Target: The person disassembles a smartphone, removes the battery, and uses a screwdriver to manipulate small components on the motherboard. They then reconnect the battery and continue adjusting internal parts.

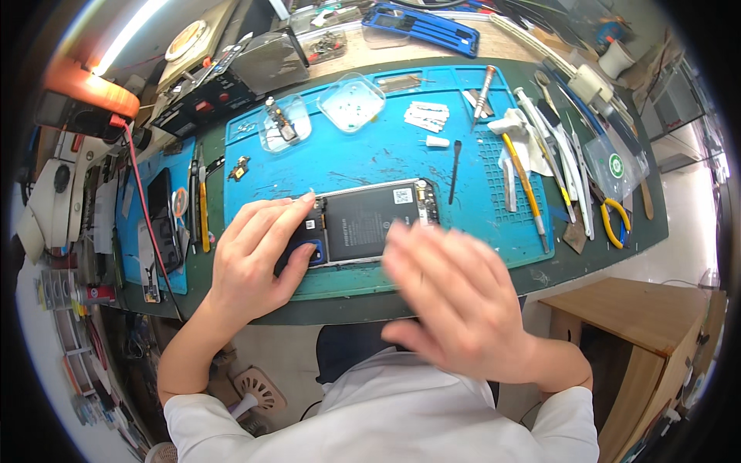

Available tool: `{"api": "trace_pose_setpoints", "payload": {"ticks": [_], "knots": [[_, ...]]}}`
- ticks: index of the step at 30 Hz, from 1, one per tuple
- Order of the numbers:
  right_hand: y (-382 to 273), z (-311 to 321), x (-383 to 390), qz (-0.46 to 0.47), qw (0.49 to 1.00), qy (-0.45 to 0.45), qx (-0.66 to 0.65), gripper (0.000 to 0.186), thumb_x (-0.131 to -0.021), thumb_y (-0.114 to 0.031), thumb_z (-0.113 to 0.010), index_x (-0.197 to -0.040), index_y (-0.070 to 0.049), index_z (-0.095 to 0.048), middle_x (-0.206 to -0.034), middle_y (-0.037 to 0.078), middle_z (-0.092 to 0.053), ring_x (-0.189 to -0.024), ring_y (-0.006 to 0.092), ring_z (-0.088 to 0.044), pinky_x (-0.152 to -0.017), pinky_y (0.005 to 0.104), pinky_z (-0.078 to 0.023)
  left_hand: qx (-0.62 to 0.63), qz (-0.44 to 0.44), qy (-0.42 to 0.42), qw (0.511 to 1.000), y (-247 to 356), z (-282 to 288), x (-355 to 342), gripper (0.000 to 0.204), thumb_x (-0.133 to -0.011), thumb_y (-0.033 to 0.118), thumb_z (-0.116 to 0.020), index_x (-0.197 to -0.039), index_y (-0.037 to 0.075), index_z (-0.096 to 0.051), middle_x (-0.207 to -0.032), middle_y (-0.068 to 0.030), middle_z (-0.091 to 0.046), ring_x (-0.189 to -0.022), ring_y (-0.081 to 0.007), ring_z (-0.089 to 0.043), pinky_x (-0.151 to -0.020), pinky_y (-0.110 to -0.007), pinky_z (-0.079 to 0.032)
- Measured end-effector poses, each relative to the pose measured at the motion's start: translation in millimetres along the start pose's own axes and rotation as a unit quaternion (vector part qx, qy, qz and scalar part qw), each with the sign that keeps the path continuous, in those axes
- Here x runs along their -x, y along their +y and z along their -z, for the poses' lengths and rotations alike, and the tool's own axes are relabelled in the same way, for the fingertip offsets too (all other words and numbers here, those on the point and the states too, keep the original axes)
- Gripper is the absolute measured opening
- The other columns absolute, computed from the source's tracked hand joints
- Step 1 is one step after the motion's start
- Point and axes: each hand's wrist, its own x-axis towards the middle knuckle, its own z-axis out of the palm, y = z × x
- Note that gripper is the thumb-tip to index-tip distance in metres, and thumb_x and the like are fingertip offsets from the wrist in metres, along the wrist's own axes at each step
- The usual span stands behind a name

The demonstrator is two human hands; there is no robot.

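An opened smartphone [424,202] lies sideways on the blue repair mat [363,158], its back off. A large black battery [359,220] fills its middle, and bare circuitry shows at the right end. My left hand [255,258] grips the left end, fingers along the far edge and thumb on the near edge beside a blue-edged part [315,251]. Over the phone's lower right corner is my right hand [463,305], smeared by motion, its fingers stretched and thumb apart. I see nothing in it; whether it touches the phone, I cannot tell.
Beyond the phone stand two clear plastic trays [351,102] [284,123] with small parts. A black spudger [455,171], a screwdriver [485,92], tweezers [579,174] and yellow-handled pliers [615,222] lie right. A red cable [143,193] and dark phone [162,216] are left.
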Motion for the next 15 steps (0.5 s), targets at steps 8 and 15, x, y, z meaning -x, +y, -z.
{"api": "trace_pose_setpoints", "payload": {"ticks": [8,15], "knots": [[0,-12,-16,-0.018,0.988,-0.154,0.012,0.089,-0.092,-0.061,-0.068,-0.147,0.008,-0.058,-0.159,0.02,-0.054,-0.154,0.0337,-0.045,-0.127,0.0488,-0.036,0.029,-0.007,0.029,0.999,-5,-7,3,0.055,-0.079,0.005,-0.083,-0.133,0.001,-0.071,-0.119,-0.0131,-0.076,-0.107,-0.0328,-0.073,-0.093,-0.041,-0.06],[1,-11,-17,-0.024,0.984,-0.178,0.013,0.09,-0.09,-0.061,-0.072,-0.148,0.006,-0.058,-0.162,0.02,-0.052,-0.155,0.0336,-0.044,-0.128,0.0497,-0.035,0.019,-0.018,0.027,0.999,-4,-8,2,0.054,-0.078,0.006,-0.082,-0.131,0.001,-0.073,-0.116,-0.013,-0.076,-0.106,-0.0314,-0.074,-0.092,-0.041,-0.061]]}}
